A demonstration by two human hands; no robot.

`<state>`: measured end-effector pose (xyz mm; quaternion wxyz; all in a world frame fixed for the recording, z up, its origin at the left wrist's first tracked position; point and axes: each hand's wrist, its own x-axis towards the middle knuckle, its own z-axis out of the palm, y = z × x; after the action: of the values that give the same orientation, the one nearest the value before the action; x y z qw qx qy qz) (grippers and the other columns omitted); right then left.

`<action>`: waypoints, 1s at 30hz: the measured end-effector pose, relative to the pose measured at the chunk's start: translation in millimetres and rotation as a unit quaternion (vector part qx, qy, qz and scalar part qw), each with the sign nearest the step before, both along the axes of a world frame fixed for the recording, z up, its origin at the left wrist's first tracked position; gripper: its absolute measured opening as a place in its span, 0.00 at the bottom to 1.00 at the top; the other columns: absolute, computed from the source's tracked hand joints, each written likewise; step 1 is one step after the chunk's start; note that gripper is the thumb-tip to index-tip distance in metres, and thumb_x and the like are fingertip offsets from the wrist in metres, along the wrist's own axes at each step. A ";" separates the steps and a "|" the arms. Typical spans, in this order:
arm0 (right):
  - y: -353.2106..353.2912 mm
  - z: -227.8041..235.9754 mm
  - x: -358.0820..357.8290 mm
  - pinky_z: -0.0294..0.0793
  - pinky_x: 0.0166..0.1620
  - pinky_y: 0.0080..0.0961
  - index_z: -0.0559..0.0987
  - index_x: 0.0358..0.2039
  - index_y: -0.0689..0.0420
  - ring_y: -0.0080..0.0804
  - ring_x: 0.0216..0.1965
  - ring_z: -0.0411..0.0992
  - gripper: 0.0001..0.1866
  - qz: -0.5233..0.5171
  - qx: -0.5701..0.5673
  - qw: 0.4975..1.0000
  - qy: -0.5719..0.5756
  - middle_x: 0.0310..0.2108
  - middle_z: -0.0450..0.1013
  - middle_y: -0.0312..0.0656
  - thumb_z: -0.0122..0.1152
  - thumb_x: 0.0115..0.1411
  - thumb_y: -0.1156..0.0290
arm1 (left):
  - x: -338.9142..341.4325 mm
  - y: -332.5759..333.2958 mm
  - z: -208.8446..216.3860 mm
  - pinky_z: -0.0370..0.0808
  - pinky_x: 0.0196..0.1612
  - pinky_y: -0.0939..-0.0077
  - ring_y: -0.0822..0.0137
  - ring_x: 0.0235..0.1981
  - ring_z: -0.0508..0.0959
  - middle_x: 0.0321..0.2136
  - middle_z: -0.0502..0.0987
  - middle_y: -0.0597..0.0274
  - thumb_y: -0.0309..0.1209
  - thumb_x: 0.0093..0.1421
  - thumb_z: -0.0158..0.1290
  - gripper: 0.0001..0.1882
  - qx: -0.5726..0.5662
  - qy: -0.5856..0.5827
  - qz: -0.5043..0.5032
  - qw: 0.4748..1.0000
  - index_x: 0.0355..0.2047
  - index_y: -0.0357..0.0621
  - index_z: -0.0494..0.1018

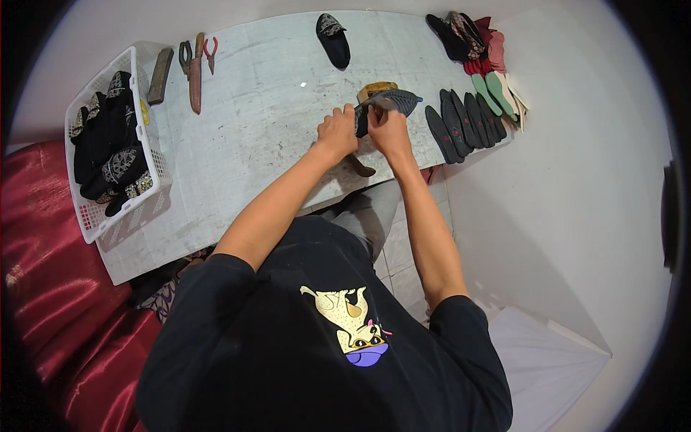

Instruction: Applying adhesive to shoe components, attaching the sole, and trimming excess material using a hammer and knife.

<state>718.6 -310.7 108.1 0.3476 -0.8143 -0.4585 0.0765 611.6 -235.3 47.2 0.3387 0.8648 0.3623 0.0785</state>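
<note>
Pliers (211, 57) and soles (444, 135) show a shoe workshop.

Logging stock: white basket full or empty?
Not empty: black shoes lie piled inside the basket. Cannot tell how full; the pile hides the bottom.

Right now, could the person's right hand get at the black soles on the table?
Probably yes: the row of black soles lies just to the right, with nothing visible standing between. However, the right hand would likely need to release its grip on the dark shoe piece.

The left hand (336, 135) has room leftward until the basket (160, 160) blocks.
</note>
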 end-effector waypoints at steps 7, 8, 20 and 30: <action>4.3 -0.2 11.2 0.77 0.36 0.54 0.76 0.37 0.61 0.65 0.35 0.78 0.10 0.026 0.016 1.000 0.000 0.30 0.78 0.61 0.61 0.65 0.67 | -4.2 0.8 11.3 0.80 0.47 0.44 0.35 0.48 0.80 0.46 0.77 0.36 0.32 0.46 0.68 0.36 -0.020 0.034 0.002 0.999 0.54 0.34 0.65; 5.6 5.7 11.3 0.77 0.37 0.55 0.76 0.37 0.61 0.65 0.34 0.78 0.10 0.023 0.000 1.000 -0.018 0.30 0.78 0.62 0.61 0.65 0.67 | -5.8 2.1 10.7 0.80 0.48 0.43 0.35 0.49 0.80 0.46 0.77 0.35 0.34 0.46 0.69 0.39 -0.024 0.049 -0.007 0.998 0.55 0.33 0.64; -6.6 -0.3 22.7 0.76 0.36 0.58 0.73 0.42 0.62 0.68 0.33 0.77 0.12 0.115 -0.092 0.989 -0.006 0.27 0.78 0.63 0.62 0.61 0.72 | -23.8 -10.2 7.4 0.79 0.44 0.45 0.37 0.45 0.79 0.44 0.77 0.40 0.36 0.47 0.68 0.36 -0.042 0.067 0.056 0.995 0.54 0.35 0.68; 0.5 16.9 43.9 0.75 0.37 0.58 0.73 0.43 0.65 0.70 0.34 0.76 0.14 0.172 -0.122 0.973 0.091 0.28 0.77 0.65 0.62 0.61 0.71 | 37.8 -22.6 19.8 0.76 0.43 0.49 0.41 0.40 0.81 0.35 0.80 0.46 0.39 0.49 0.67 0.29 0.019 -0.083 0.140 0.987 0.48 0.40 0.70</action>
<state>762.5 -310.2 124.9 0.2670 -0.7490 -0.5457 0.2644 649.5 -257.9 67.0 0.3369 0.8024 0.4486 0.2035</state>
